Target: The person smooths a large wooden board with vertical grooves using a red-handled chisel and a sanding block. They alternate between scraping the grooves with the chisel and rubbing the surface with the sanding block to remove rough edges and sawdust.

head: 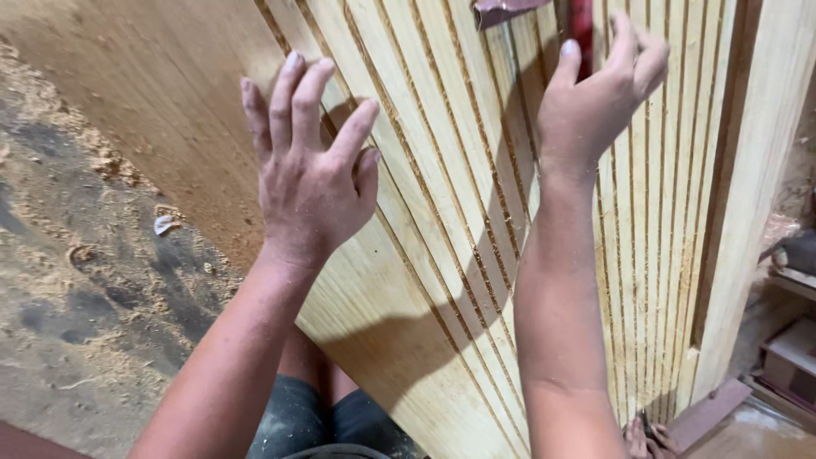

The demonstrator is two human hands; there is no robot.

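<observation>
I see my left hand [310, 183] spread flat against the panel [442, 255], fingers fanned apart and pointing up, the palm resting near the panel's left edge where the smooth pale strip meets the first grooves. Its grip is released; it holds nothing and only presses on the wood.

My right hand [595, 93] is higher up, toward the panel's top edge. Its fingers curl loosely over the grooved face, with the thumb raised beside a red tool [581, 30] that stands upright just behind it. I cannot tell whether the hand is grasping the tool or only touching the panel beside it.

The panel is a pale wooden board cut with many narrow parallel grooves, leaning tilted and filling the middle of the view from the top down to my knees. A wide plain frame [756, 170] runs along its right edge.

To the left lies the floor [76, 280], dark and strewn with sawdust [102, 153]. A large brown sheet [161, 93] lies behind the panel's left edge. At the lower right corner sit some wooden offcuts [790, 348].
</observation>
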